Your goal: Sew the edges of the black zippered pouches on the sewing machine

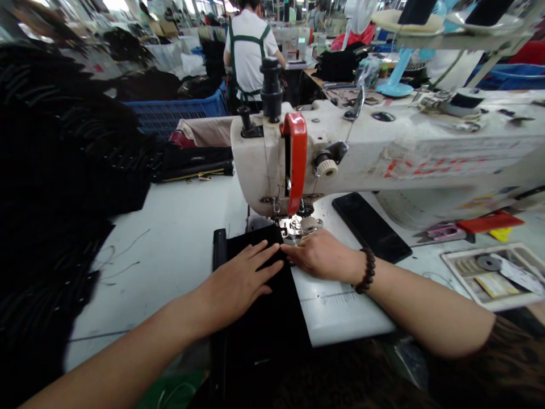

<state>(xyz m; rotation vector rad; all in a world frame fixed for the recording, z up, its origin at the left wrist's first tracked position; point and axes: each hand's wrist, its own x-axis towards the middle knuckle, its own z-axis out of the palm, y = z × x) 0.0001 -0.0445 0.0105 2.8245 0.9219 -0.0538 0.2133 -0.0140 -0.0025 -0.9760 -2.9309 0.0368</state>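
A black fabric panel (272,318) lies on the white sewing table (179,227), its far edge at the presser foot of the sewing machine (272,165). Flat on the panel rests my left hand (242,275), fingers spread. My right hand (319,255), with a beaded bracelet (366,271) at the wrist, is at the panel's right edge close to the needle area. Its index finger points to the seam and the other fingers are curled; whether they pinch the edge is hidden. A dark strip (219,250) runs along the panel's left side.
A tall pile of black pieces (63,187) fills the left side. A black zippered pouch (196,162) lies behind. Right of the needle are a phone (370,227), thread snips (445,232) and a parts tray (494,275). A person (252,51) sits beyond, near a blue crate (183,113).
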